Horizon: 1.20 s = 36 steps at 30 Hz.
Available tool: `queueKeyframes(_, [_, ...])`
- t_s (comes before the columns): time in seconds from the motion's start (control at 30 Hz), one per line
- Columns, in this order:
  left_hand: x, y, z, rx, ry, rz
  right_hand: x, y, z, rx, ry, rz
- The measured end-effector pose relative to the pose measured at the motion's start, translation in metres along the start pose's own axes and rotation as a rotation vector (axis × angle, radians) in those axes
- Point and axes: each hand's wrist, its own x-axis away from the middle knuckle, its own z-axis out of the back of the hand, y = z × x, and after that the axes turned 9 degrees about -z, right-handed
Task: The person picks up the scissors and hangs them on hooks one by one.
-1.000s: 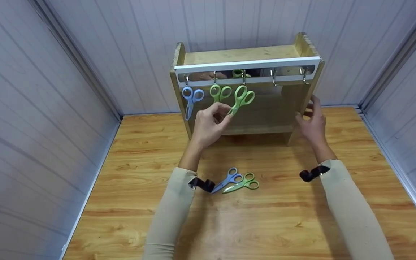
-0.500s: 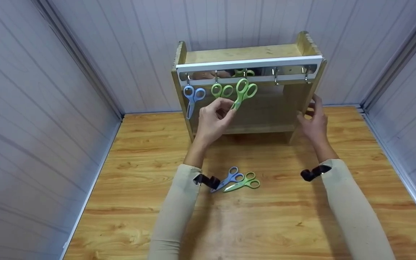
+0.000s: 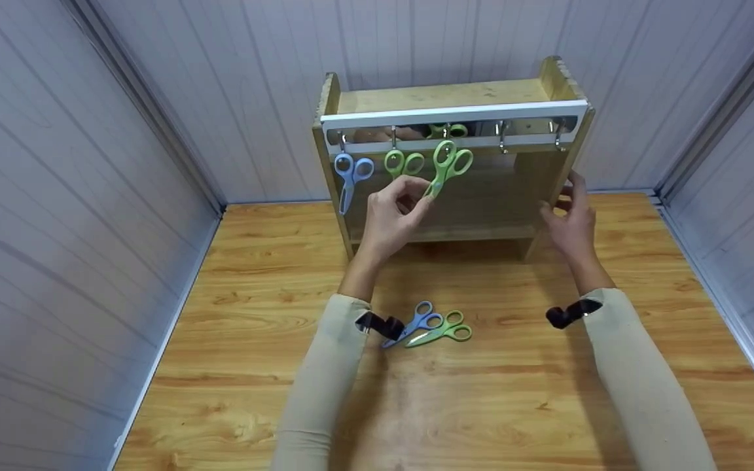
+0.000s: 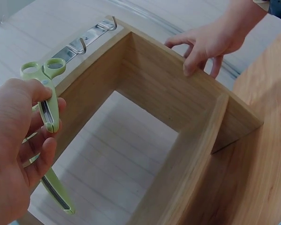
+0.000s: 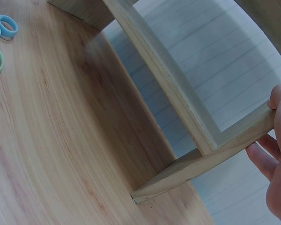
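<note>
My left hand [image 3: 393, 212] pinches green scissors [image 3: 441, 176] by the blade end, handle loops up. One loop overlaps the third hook [image 3: 446, 131] of the rack; whether the hook bears it I cannot tell. In the left wrist view these scissors [image 4: 50, 103] sit between thumb and fingers. Blue scissors [image 3: 351, 171] hang from the first hook, and another green pair [image 3: 395, 162] from the second, partly hidden behind my left hand. My right hand [image 3: 570, 219] grips the right side panel [image 5: 206, 161] of the wooden shelf, thumb in front and fingers behind.
Blue scissors [image 3: 424, 320] and green scissors [image 3: 446, 330] lie side by side on the wood-grain floor [image 3: 514, 392] in front of the shelf [image 3: 442, 98]. Two hooks at the right of the rail [image 3: 527, 140] hold nothing. Panelled walls [image 3: 410, 39] enclose the space.
My left hand has shifted slightly right, and the held scissors first rose, then came to where a loop overlaps the third hook. The right hand keeps its grip on the side panel.
</note>
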Motion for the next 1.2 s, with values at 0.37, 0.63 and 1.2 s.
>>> queueKeyframes(0.37, [0.0,-0.005,-0.005,0.004,0.005,0.014,0.0,0.0,0.001,-0.008,-0.014,-0.008])
queueKeyframes(0.63, [0.003,-0.012,-0.009,-0.01,0.006,0.018,-0.001,0.0,0.001,0.006,-0.002,-0.012])
queueKeyframes(1.2, [0.007,-0.018,-0.012,-0.005,0.015,0.028,-0.001,-0.001,0.0,0.011,0.011,-0.02])
